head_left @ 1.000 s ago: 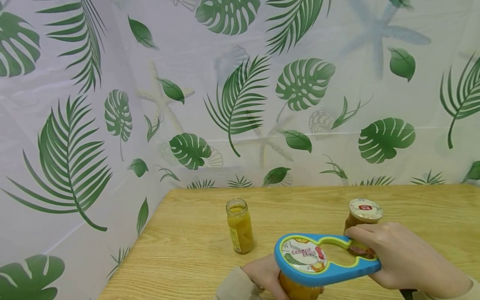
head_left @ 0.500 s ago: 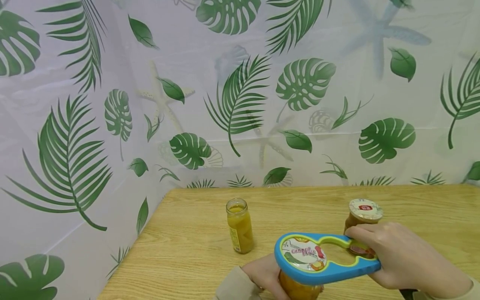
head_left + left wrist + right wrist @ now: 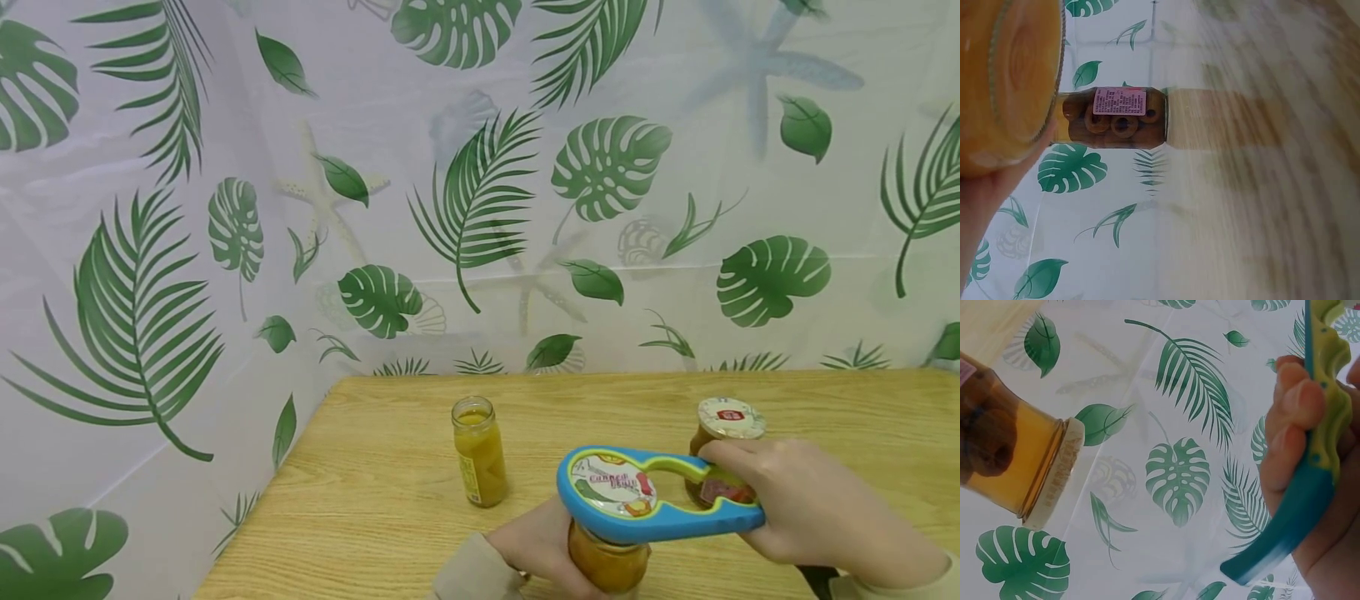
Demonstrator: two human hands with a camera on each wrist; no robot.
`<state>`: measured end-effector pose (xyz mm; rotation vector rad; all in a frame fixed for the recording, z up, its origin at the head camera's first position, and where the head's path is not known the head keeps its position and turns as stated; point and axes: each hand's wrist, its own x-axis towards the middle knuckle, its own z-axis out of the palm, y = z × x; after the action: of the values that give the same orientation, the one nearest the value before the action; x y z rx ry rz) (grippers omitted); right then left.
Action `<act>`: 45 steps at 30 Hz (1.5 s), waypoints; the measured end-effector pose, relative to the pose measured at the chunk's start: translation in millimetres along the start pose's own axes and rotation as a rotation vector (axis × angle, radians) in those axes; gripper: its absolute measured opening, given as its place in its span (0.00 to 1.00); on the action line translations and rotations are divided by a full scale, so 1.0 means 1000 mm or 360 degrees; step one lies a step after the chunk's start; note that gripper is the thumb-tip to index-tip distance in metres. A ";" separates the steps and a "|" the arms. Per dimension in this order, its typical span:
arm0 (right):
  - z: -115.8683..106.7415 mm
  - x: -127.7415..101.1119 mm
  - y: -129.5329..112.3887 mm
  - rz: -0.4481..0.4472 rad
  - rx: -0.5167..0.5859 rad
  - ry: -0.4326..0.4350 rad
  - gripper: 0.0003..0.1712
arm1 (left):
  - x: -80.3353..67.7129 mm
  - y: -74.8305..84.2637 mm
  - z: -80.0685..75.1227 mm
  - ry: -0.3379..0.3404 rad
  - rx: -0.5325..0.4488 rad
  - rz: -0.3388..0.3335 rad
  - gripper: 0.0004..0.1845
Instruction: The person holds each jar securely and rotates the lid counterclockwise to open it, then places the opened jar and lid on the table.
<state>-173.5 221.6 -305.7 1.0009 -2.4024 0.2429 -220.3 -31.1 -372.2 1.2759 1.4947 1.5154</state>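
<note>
My left hand [image 3: 543, 546] grips a glass jar of orange canned fruit [image 3: 609, 562] around its body. In the left wrist view the jar's ribbed base [image 3: 1029, 69] shows, raised off the tabletop. A printed lid [image 3: 613, 485] tops this jar, lettered "Canned Fruit". Around that lid sits the wide ring of a blue and lime-green jar opener [image 3: 675, 527]. My right hand [image 3: 821, 508] grips the opener's narrow end, fingers curled around it in the right wrist view. The palm side of the left hand is hidden behind the jar.
An uncapped jar of yellow fruit [image 3: 480, 462] stands to the left on the wooden table [image 3: 375, 500]. Behind my right hand is a lidded jar of dark round fruit [image 3: 1119, 119], partly hidden in the head view. A leaf-patterned sheet [image 3: 480, 208] hangs behind and at the left.
The held jar and opener have risen slightly and shifted a little right, so more of the jar shows below the lid. Both hands keep their grip; the two standing jars have not moved.
</note>
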 end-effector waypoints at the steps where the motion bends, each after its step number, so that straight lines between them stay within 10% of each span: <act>1: 0.000 0.000 0.000 0.0002 -0.0006 0.0011 0.28 | 0.000 0.000 0.001 0.0021 0.0043 -0.0014 0.42; 32: 0.007 -0.010 0.046 0.0480 -0.0122 -0.0206 0.17 | 0.006 -0.010 0.004 0.0771 0.0370 -0.0107 0.34; 45: 0.007 -0.013 0.056 0.0616 -0.0123 -0.0351 0.15 | 0.006 -0.016 0.000 0.0877 0.0366 -0.0102 0.32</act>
<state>-207.8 266.7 -316.5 0.5438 -2.7734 0.1806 -225.2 -23.8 -386.8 0.9559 2.0858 1.7817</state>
